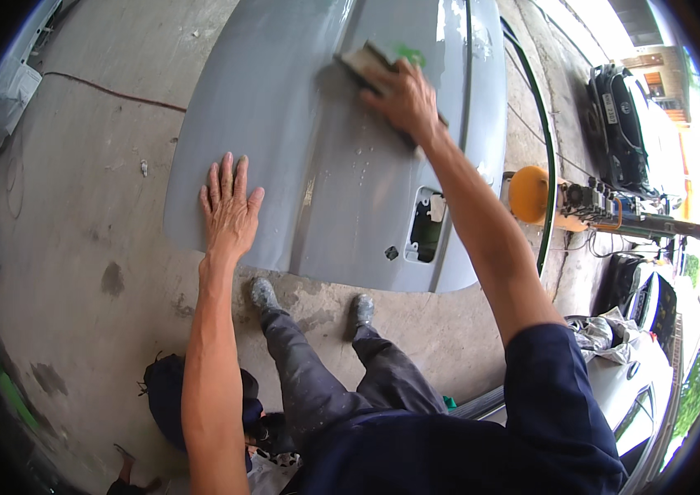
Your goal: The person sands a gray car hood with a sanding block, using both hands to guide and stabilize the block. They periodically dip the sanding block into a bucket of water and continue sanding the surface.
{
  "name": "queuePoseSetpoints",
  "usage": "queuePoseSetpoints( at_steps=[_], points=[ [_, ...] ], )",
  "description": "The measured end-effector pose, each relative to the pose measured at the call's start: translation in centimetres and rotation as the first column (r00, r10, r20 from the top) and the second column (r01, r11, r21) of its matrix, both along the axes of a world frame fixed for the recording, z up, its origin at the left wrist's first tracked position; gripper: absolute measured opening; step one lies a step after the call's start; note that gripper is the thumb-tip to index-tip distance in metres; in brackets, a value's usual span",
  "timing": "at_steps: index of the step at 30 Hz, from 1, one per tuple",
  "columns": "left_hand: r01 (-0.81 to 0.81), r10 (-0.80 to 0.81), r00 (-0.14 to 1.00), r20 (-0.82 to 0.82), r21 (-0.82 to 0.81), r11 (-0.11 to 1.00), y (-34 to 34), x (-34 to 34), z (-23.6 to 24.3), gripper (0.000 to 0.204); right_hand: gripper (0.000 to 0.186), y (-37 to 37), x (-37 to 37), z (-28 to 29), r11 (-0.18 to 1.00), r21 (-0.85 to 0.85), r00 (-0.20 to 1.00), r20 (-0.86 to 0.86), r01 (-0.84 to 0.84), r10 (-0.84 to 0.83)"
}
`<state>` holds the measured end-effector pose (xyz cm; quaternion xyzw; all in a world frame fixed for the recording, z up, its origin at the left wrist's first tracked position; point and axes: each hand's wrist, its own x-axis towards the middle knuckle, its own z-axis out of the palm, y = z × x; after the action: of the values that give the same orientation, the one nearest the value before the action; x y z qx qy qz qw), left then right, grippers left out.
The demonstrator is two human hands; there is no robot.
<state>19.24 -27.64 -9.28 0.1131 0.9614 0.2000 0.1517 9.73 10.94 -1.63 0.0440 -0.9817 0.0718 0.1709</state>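
Right hand, block held beneath; grey panel, under both

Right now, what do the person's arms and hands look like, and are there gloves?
No gloves: the left hand and right hand are bare, and no watch shows. The right forearm is bare below a short, dark navy sleeve. The left forearm is bare too; its sleeve is out of view.
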Motion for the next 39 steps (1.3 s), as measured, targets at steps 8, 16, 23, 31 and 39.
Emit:
queuePoseSetpoints(
  at_steps=[8, 16, 23, 31, 39],
  points=[
    [-0.012, 0.012, 0.999, 0.045, -0.011, 1.0, 0.8, -0.3, 2.4, 0.072, 0.055, -7.1, 21.0, 1.6, 0.993, -0.109, 0.942, 0.325, -0.051, 0.084],
    [0.004, -0.003, 1.0, 0.025, -0.036, 0.999, 0.2, -0.2, 0.4, 0.072, 0.046, 1.8, 3.5, 0.8, 0.98, -0.139, 0.981, 0.156, 0.141, -0.119],
    [-0.015, 0.015, 0.998, 0.06, -0.01, 1.0, 0.3, -0.2, 1.6, 0.077, 0.055, -6.7, 13.0, 0.0, 0.889, -0.178, 0.905, 0.147, 0.422, -0.4],
    [-0.002, 0.002, 1.0, 0.0, -0.014, 1.0, -0.1, -0.3, 0.3, 0.078, 0.046, -5.3, 10.7, -1.5, 0.966, -0.189, 0.984, 0.006, 0.178, -0.18],
    [-0.009, 0.008, 0.999, 0.037, 0.009, 1.0, 0.2, 0.0, 1.4, 0.076, 0.044, -5.3, 10.2, 0.1, 0.98, -0.099, 0.966, 0.179, -0.173, 0.188]
  ],
)
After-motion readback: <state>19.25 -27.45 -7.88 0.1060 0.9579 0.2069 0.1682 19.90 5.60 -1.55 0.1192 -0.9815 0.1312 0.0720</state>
